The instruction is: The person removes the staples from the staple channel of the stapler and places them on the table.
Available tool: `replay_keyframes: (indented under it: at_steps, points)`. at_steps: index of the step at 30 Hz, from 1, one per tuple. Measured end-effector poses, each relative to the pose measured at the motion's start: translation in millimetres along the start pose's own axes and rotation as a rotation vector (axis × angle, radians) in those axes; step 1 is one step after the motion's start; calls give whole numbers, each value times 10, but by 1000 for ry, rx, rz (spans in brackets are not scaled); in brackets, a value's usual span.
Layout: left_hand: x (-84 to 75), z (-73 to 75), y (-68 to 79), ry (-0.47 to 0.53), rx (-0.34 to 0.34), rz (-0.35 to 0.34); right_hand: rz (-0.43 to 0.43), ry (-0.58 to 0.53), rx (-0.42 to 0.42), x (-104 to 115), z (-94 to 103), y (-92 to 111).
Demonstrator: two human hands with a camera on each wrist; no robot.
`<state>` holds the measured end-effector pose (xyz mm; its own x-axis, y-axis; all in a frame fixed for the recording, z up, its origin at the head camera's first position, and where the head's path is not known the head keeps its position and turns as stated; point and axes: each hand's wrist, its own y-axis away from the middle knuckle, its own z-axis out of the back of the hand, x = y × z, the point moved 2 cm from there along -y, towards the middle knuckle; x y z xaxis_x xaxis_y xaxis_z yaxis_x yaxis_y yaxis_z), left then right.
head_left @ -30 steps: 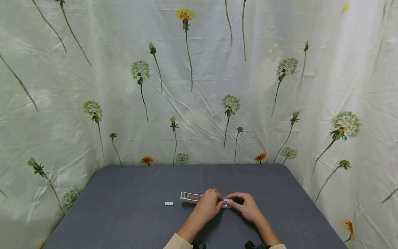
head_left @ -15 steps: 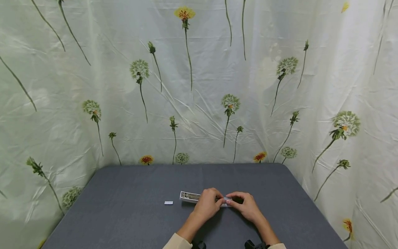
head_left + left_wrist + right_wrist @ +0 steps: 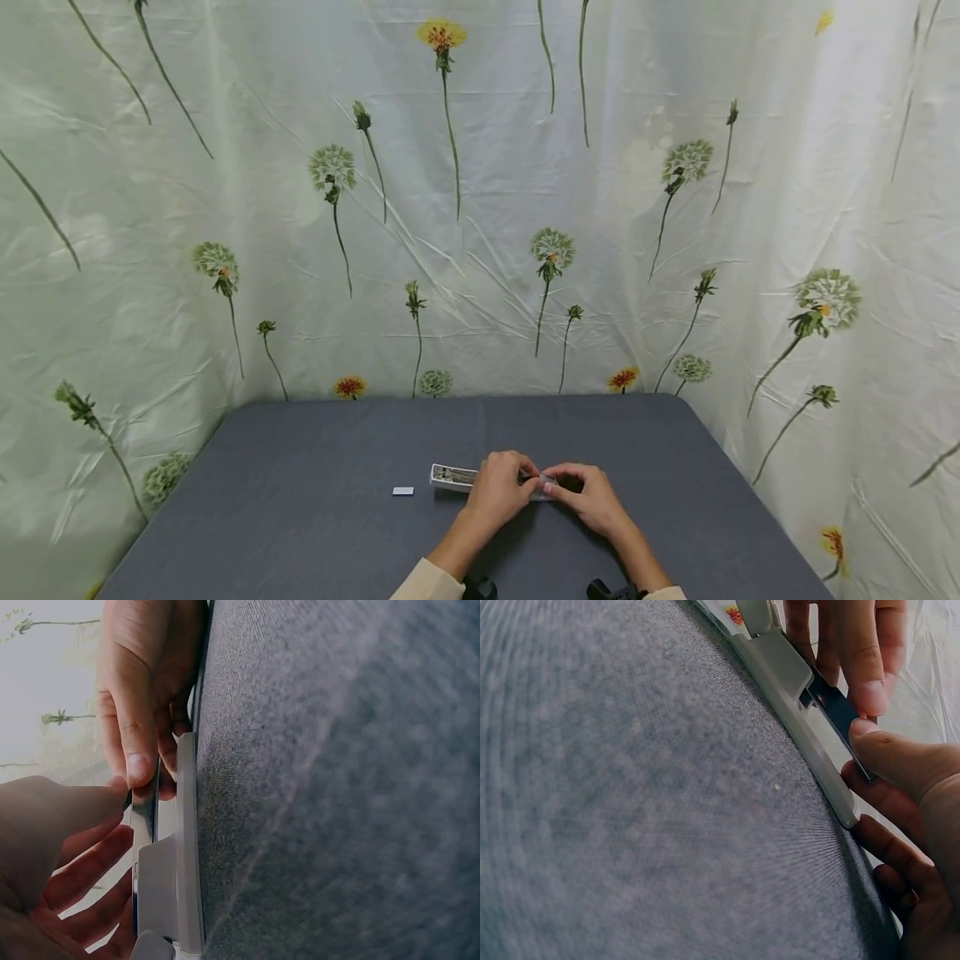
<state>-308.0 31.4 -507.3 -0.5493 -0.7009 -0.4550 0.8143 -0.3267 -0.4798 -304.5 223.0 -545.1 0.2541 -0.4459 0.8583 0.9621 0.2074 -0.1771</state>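
Observation:
A white stapler (image 3: 452, 476) lies folded open on the table, its long top part tipped out to the left with the inside showing. My left hand (image 3: 497, 492) is over its middle; thumb and fingertip pinch a small dark strip (image 3: 873, 718), mostly hidden, at the metal magazine (image 3: 835, 709). From the other side, my right hand (image 3: 595, 498) holds the magazine's end between thumb and index finger. In the right wrist view, its other fingers touch the end of the white base (image 3: 810, 754). The fingertips of both hands nearly meet in the left wrist view.
A small pale rectangular piece (image 3: 403, 492) lies on the dark grey table (image 3: 315, 533), left of the stapler. Behind the table hangs a pale curtain (image 3: 480, 250) printed with dandelions, which also runs along both sides.
My left fingertips have shifted slightly right, closer to the right thumb. The stapler and the small pale piece hold their places; the head view has turned a little.

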Motion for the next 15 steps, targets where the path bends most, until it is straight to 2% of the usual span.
replay_keyframes:
  at_steps: [6, 15]
  points:
    - [-1, -13, -20, -25, 25, 16, 2, 9, -9, -13, -2, -9]
    - [-38, -12, -45, -69, 131, -56, -22, 22, -8, -15, 9, -16]
